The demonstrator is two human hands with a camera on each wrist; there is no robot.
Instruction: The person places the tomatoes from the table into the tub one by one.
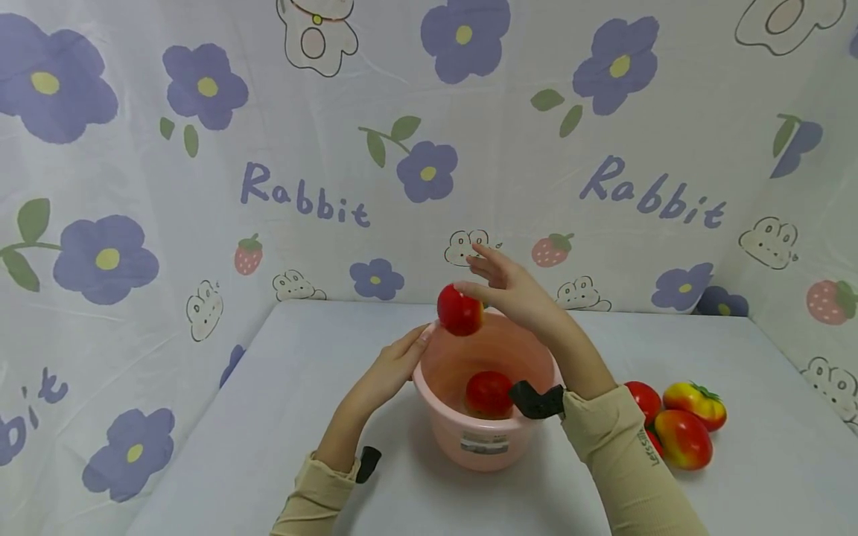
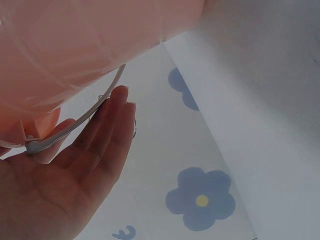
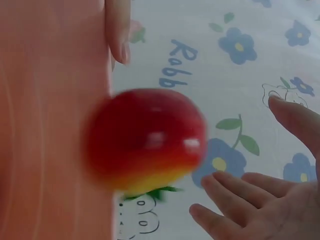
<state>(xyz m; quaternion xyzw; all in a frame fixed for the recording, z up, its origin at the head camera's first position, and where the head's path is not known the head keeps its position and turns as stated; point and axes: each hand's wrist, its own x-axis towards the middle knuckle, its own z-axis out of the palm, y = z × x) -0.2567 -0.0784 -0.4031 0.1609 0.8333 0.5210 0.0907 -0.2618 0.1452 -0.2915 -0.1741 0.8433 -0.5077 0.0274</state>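
Observation:
A pink plastic bucket (image 1: 462, 450) with a grey wire handle (image 2: 75, 125) stands on the table, and one red tomato (image 1: 488, 393) lies inside it. My left hand (image 1: 394, 366) holds the bucket's left rim, thumb over the edge and fingers outside, under the handle. Above the bucket's far left side, a glossy red and yellow tomato (image 3: 150, 140) with a green leafy top is in mid-air. My right hand (image 3: 265, 205) is spread beside it, with a gap between fingers and tomato in the right wrist view. That tomato is blurred there.
On the table (image 1: 322, 350) right of the bucket sits a cluster of several red and yellow tomatoes (image 1: 684, 439), partly behind my right sleeve (image 1: 623, 447). A white cloth (image 1: 429, 97) with purple flowers and rabbits hangs behind and at both sides.

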